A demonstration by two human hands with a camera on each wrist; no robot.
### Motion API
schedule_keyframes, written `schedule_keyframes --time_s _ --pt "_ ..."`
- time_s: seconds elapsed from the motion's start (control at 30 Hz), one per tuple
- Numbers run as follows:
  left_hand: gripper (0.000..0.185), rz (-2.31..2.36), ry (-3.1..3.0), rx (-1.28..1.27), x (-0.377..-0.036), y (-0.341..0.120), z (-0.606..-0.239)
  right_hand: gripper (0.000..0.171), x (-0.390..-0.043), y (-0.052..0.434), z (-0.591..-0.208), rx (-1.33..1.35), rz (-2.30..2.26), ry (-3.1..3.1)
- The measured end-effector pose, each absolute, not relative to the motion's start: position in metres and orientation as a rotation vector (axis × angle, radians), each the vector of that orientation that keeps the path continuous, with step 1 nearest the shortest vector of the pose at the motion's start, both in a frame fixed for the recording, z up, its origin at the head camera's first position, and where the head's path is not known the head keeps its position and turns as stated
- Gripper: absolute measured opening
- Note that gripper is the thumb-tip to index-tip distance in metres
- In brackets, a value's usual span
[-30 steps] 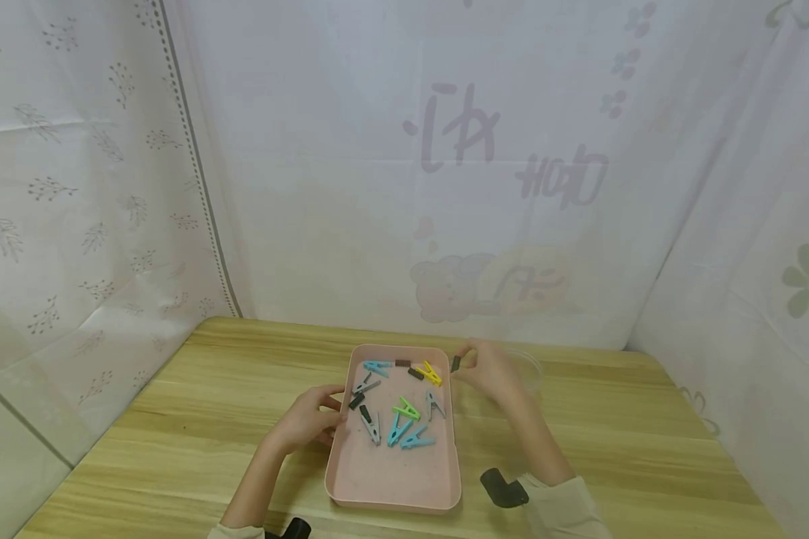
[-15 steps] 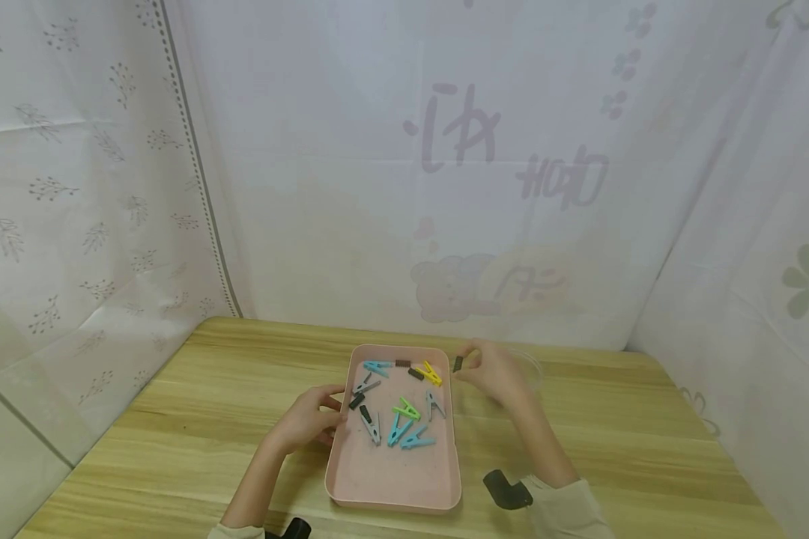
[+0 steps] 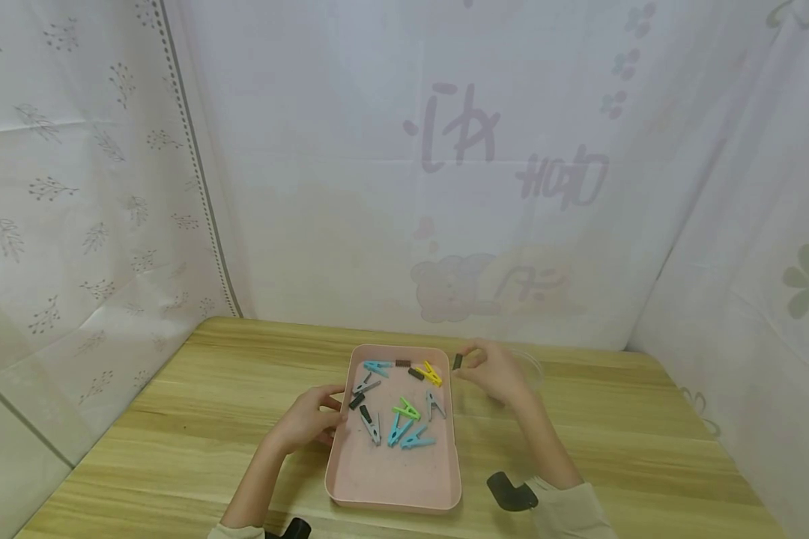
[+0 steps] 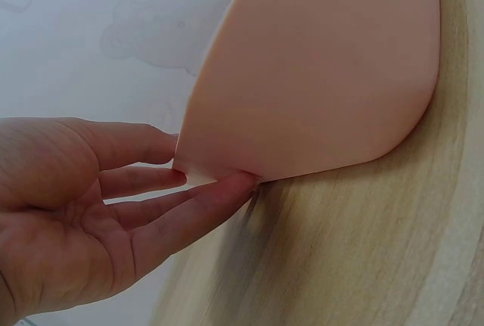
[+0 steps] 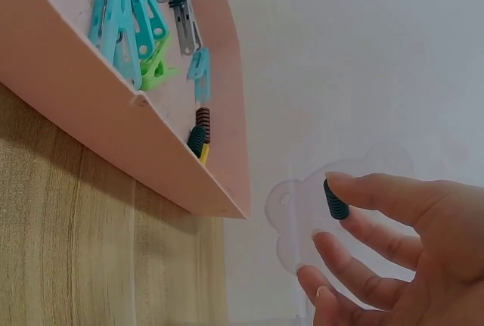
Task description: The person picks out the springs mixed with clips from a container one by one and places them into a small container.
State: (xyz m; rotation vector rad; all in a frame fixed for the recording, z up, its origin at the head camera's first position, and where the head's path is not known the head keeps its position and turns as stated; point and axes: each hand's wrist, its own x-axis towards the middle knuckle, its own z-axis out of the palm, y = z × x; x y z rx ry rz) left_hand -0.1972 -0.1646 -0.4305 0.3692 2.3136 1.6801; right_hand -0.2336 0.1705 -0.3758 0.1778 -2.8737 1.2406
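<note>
A pink tray (image 3: 391, 495) lies on the wooden table with several clothes pegs in it: yellow (image 3: 430, 373), green (image 3: 407, 409), blue (image 3: 404, 436) and grey (image 3: 371, 427). My left hand (image 3: 306, 419) rests at the tray's left edge. In the left wrist view its straight fingers (image 4: 204, 205) touch the tray's outer wall (image 4: 318, 76). My right hand (image 3: 494, 372) hovers just past the tray's far right corner. It pinches a small dark peg (image 3: 456, 362) between thumb and forefinger. The right wrist view shows that ridged peg (image 5: 336, 200) at the fingertip, beside the tray (image 5: 113, 122).
A clear plastic container (image 3: 529, 367) stands on the table right behind my right hand. White printed curtains close in the table at the back and on both sides. Bare wood (image 3: 647, 449) stretches to the left and right of the tray.
My right forearm has drifted slightly to the right, with the dark peg still pinched in about the same spot. The left hand and the tray have not moved.
</note>
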Motion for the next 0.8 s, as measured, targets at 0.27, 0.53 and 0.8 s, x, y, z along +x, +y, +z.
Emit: schedule_keyframes --time_s 0.27,0.53,0.8 --pt "0.060 1.674 2.312 0.382 -0.198 -0.165 -0.431 0.040 -0.232 0.175 -0.379 0.204 1.326 -2.848" --pt "0.060 1.672 2.313 0.376 -0.198 -0.165 -0.431 0.043 -0.232 0.179 -0.382 0.228 1.397 -2.807" --pt "0.061 1.668 2.321 0.367 -0.198 -0.165 -0.432 0.043 -0.229 0.182 -0.383 0.195 1.410 -2.800"
